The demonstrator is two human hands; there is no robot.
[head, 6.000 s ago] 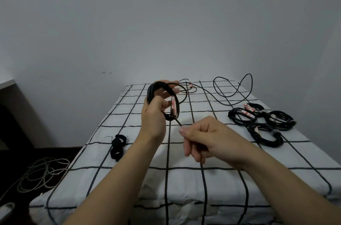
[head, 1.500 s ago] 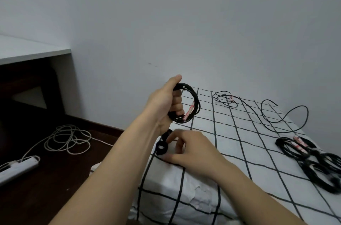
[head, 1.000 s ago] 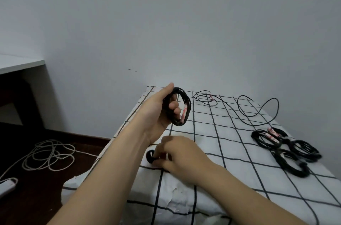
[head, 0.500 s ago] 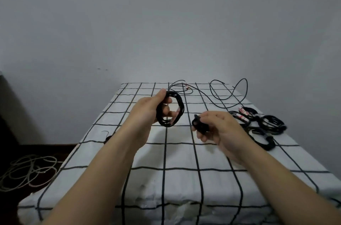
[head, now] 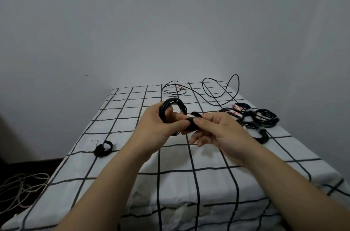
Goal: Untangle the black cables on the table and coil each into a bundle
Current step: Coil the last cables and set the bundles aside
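Note:
My left hand grips a coiled black cable held upright above the middle of the table. My right hand pinches a short black strap against the lower edge of that coil, thumb on top. A loose black cable snakes across the far end of the table. Three coiled black bundles with pink tags lie at the right.
The table wears a white cloth with a black grid. Another black strap lies near the left edge. A pale cord is heaped on the dark floor at the left. A grey wall stands behind.
My right hand took a black strap from the table's left edge and carried it to the coil. The two hands have come together, strap against coil.

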